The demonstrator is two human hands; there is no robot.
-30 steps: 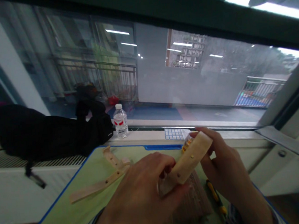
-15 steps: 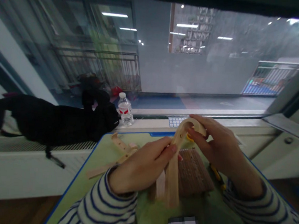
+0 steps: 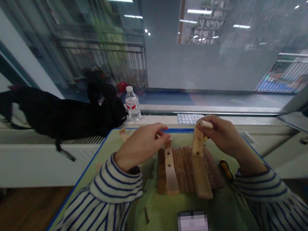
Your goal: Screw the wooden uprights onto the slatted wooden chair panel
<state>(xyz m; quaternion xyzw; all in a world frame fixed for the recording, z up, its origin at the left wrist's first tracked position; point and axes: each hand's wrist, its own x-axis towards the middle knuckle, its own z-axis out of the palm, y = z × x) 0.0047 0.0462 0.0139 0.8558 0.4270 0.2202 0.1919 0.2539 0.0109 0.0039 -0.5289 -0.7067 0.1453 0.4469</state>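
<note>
One drilled wooden strip (image 3: 171, 177) crosses a ridged brown panel (image 3: 184, 168); the right hand (image 3: 222, 138) pinches another strip's (image 3: 202, 175) bent top; the left hand (image 3: 139, 144), fingers parted, is near the first.

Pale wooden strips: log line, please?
right hand: holds bent pale wooden strip; left hand: open, near second pale wooden strip; below: brown ridged board

Honestly, we can't read a single word, number or brand anywhere here. The clear bottle (image 3: 135, 116) on the windowsill (image 3: 159, 119) has a label (image 3: 132, 105) with red shapes on it, but we get no letters out of it, and the blue-gridded sheet (image 3: 187, 118) might carry print that's just too small and blurry for us. Same deal with the tiny pale mark (image 3: 124, 117) on the black bag (image 3: 63, 113): we see it, can't make it out.
</note>
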